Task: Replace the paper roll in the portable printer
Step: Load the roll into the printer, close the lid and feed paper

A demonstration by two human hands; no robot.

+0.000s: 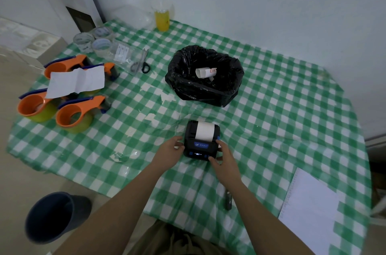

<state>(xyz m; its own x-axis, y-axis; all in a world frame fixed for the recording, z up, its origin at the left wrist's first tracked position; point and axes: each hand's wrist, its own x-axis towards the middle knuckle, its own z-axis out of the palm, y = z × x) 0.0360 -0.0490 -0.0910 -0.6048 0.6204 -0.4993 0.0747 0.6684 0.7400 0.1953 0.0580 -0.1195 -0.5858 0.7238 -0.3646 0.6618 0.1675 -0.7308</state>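
Note:
A small black portable printer sits on the green checked tablecloth, with a strip of white paper running out of its top over the back. My left hand grips the printer's left side. My right hand holds its right side and front corner, fingers on the casing. A used white paper roll lies inside a bin lined with a black bag just behind the printer.
Three orange tape dispensers with a white sheet over them stand at the left, near tape rolls and scissors. A yellow drink cup is at the back, a notepad at the right, a pen close by, a dark bucket on the floor.

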